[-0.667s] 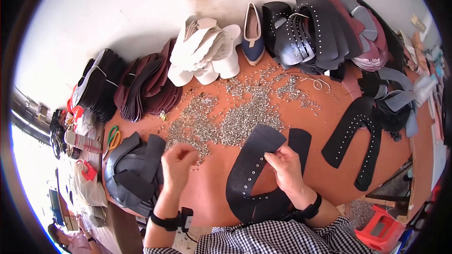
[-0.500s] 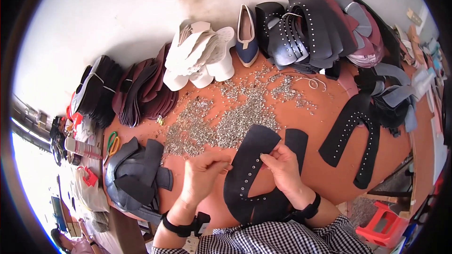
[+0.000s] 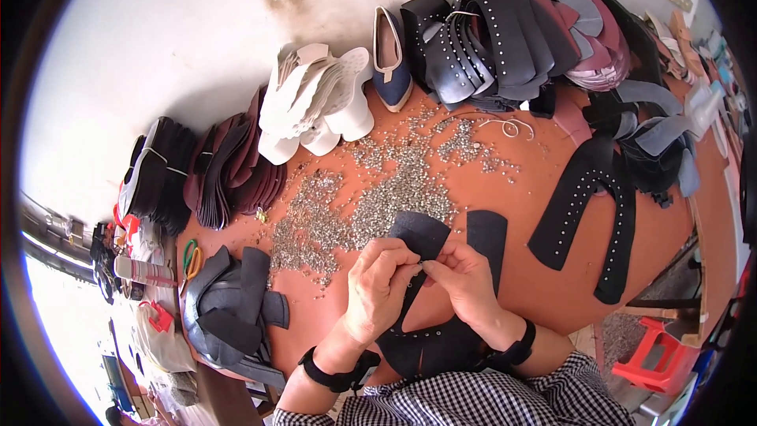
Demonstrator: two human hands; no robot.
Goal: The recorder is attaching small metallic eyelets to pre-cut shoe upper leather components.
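The black leather piece [image 3: 441, 300] lies on the orange table [image 3: 512, 284] right in front of me, its two arms reaching away toward the heap of small metal studs [image 3: 378, 205]. My left hand [image 3: 377, 288] and right hand [image 3: 465, 284] meet over its left arm, fingertips pressed together in a pinch on something too small to make out, touching the leather. Left of me sits a pile of dark grey pieces [image 3: 233, 312]. Farther off are white heels [image 3: 319, 106], a navy shoe [image 3: 390, 59] and another studded black piece [image 3: 587, 213].
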